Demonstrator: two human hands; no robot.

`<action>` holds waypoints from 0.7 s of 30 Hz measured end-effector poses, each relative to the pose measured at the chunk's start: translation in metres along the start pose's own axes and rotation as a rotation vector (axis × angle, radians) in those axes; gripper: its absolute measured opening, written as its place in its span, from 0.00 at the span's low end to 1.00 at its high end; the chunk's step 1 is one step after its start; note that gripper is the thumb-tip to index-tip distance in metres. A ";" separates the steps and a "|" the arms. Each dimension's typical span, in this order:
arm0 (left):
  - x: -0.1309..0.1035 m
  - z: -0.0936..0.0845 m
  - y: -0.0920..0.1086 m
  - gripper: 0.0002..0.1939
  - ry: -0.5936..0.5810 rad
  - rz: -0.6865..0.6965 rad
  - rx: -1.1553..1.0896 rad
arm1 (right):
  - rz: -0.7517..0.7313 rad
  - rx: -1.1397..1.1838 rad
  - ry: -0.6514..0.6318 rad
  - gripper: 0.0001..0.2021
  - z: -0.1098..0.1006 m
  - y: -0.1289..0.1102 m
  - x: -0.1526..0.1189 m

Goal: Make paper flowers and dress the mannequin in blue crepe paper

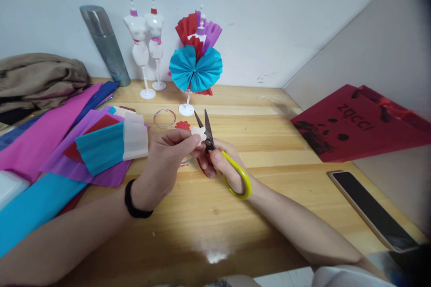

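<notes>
Between the thumb and fingers of my left hand (pixel 173 150) is a small white paper flower (pixel 198 134) with a scalloped edge. My right hand (pixel 229 159) grips a pair of scissors (pixel 237 175) by yellow handles, blades parted and pointing away from me. The blades stand right beside the flower; whether they touch it I cannot tell. Behind my left fingers a red paper flower (pixel 182 125) lies on the wooden table (pixel 215 228). A roll of clear tape (pixel 164 118) lies just to its left. Another ring is partly hidden under my hands.
At the back stand two white mannequins (pixel 136 31) and one dressed in pleated blue, red and purple paper (pixel 195 69). A grey bottle (pixel 106 45) leans by the wall. Coloured crepe paper (pixel 101 145) and brown cloth (pixel 40 76) fill the left. A red bag (pixel 357 125) and phone (pixel 370 206) are right.
</notes>
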State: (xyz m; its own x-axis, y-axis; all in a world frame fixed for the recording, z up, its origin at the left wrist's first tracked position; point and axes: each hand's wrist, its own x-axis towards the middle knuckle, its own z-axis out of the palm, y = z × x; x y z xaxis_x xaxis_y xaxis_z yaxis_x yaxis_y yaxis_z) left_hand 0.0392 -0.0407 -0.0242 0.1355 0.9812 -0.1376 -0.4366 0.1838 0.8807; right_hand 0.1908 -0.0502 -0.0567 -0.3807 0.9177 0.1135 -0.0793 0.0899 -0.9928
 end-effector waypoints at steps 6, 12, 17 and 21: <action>0.000 0.001 0.004 0.08 -0.016 -0.011 0.003 | -0.011 0.011 0.000 0.24 -0.001 0.000 0.000; 0.001 0.000 0.005 0.08 0.000 0.016 0.010 | -0.030 -0.015 -0.017 0.24 -0.003 -0.001 -0.001; 0.004 -0.002 0.006 0.08 0.019 0.050 0.048 | -0.043 -0.056 -0.052 0.25 -0.006 -0.007 0.001; 0.007 -0.004 0.009 0.08 -0.008 0.068 0.086 | -0.030 -0.087 -0.083 0.25 -0.011 -0.013 0.002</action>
State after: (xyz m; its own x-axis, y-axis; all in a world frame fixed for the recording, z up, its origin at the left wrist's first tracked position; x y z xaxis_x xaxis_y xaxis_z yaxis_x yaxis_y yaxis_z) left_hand 0.0324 -0.0322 -0.0192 0.1155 0.9907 -0.0726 -0.3667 0.1104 0.9237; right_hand 0.2009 -0.0457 -0.0436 -0.4548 0.8792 0.1424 -0.0131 0.1533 -0.9881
